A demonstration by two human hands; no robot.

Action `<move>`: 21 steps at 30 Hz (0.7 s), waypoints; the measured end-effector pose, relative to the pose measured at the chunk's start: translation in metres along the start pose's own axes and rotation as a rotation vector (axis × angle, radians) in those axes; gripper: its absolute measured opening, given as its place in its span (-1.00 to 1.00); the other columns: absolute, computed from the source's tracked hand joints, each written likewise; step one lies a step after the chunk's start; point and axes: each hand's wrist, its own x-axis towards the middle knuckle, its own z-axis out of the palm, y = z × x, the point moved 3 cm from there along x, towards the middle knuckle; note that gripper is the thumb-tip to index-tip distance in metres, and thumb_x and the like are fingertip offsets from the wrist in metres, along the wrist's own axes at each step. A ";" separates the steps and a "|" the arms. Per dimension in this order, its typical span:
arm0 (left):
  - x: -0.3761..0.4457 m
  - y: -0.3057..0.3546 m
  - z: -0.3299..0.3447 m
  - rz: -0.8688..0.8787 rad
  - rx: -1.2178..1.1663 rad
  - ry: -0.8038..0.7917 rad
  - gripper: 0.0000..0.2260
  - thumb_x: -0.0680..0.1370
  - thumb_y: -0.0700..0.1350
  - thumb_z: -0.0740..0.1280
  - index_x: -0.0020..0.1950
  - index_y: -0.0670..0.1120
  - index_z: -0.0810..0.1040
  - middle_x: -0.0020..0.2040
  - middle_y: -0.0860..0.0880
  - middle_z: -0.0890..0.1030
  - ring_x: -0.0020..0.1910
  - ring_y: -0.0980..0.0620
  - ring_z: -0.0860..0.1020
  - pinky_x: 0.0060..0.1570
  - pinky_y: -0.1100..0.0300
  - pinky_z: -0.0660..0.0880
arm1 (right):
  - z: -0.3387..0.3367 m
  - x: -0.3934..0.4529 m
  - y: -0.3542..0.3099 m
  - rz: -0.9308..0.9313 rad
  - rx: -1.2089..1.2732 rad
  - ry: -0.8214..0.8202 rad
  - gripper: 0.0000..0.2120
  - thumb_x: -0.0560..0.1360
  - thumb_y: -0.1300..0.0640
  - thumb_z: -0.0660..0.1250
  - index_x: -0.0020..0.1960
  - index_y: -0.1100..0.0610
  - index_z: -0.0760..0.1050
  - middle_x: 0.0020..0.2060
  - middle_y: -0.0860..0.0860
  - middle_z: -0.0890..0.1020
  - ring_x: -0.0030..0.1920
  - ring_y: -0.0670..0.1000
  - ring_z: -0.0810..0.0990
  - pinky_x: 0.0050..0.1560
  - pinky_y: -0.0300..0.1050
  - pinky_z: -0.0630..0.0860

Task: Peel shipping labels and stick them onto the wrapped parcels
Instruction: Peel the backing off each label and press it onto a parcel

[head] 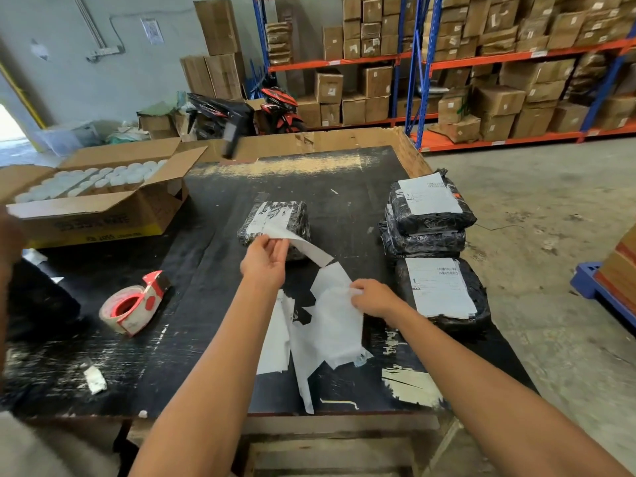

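Note:
A black-wrapped parcel [275, 223] lies mid-table with a white label partly laid on its top. My left hand [265, 261] pinches the near end of that label strip [303, 247], which curls off the parcel toward me. My right hand [373, 297] pinches the edge of a white backing sheet [335, 321] lying on a loose heap of such sheets. To the right, two labelled parcels [428, 208] are stacked, and a third labelled parcel [444, 290] lies in front of them, close to my right hand.
A red tape dispenser [134, 306] sits at the left of the black table [344, 187]. An open carton of white lids [93, 197] stands at the far left. Another person's arm [8, 242] shows at the left edge. Shelves of cartons [481, 63] and a motorbike [275, 108] stand behind.

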 end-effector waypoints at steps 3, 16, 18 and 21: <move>-0.009 -0.003 0.005 0.009 0.012 -0.028 -0.76 0.62 -0.31 0.32 0.28 -0.32 0.50 0.15 -0.24 0.60 0.05 -0.15 0.62 -0.06 0.07 0.64 | -0.012 -0.002 -0.006 -0.157 -0.007 0.163 -0.48 0.53 0.19 0.29 0.47 -0.01 0.37 0.40 0.06 0.38 0.32 0.11 0.47 0.22 -0.03 0.47; -0.051 -0.055 0.038 -0.046 0.110 -0.131 -0.92 0.62 -0.28 0.30 0.06 -0.30 0.52 0.09 -0.25 0.60 -0.03 -0.18 0.63 0.08 -0.08 0.62 | -0.043 -0.029 -0.048 -0.650 -0.025 0.671 -0.93 0.64 0.14 0.26 -0.01 0.11 0.41 -0.08 -0.07 0.46 -0.07 0.04 0.49 -0.01 0.15 0.49; -0.054 -0.060 0.037 -0.068 0.136 -0.181 -0.83 0.61 -0.18 0.31 0.15 -0.24 0.51 0.11 -0.19 0.60 0.07 -0.20 0.63 0.15 -0.19 0.59 | -0.047 -0.028 -0.043 -0.602 -0.004 0.658 -0.91 0.64 0.16 0.25 -0.03 0.09 0.38 -0.11 -0.06 0.46 -0.11 0.03 0.48 -0.13 0.04 0.45; -0.050 -0.063 0.031 -0.046 0.169 -0.207 -0.61 0.60 0.05 0.29 0.33 -0.15 0.48 0.23 -0.18 0.60 0.21 -0.19 0.60 0.28 -0.18 0.50 | -0.053 -0.026 -0.031 -0.457 0.156 0.622 -0.90 0.65 0.16 0.24 -0.05 0.06 0.37 -0.14 -0.05 0.50 -0.15 -0.03 0.48 -0.16 -0.09 0.37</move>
